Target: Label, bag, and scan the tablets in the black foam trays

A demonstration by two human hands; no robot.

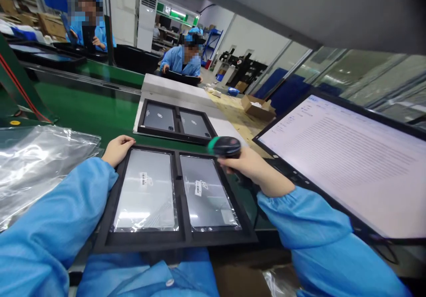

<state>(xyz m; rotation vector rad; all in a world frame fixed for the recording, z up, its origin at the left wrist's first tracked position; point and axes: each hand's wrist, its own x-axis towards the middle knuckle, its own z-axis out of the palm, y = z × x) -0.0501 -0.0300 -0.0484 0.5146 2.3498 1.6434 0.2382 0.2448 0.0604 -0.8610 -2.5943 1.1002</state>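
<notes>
In front of me lies a black foam tray (pixel 181 219) with two compartments. The left one holds a silver-grey tablet (pixel 140 203) in clear film, with a white barcode label. A second wrapped tablet (pixel 208 208), labelled too, fills the right one. At the tray's far left corner, my left hand (pixel 117 149) has its fingers closed on the rim. My right hand (pixel 244 161) grips a black and green barcode scanner (pixel 226 147), slightly blurred, over the tray's far right corner. The scanner's handle is mostly hidden by my hand.
Another black tray (pixel 143 126) with two tablets rests beyond mine on the green bench. Clear plastic bags (pixel 43 155) lie at left. A monitor (pixel 353 168) stands at right, a cardboard box (pixel 256 108) behind it. Two people in blue work further back.
</notes>
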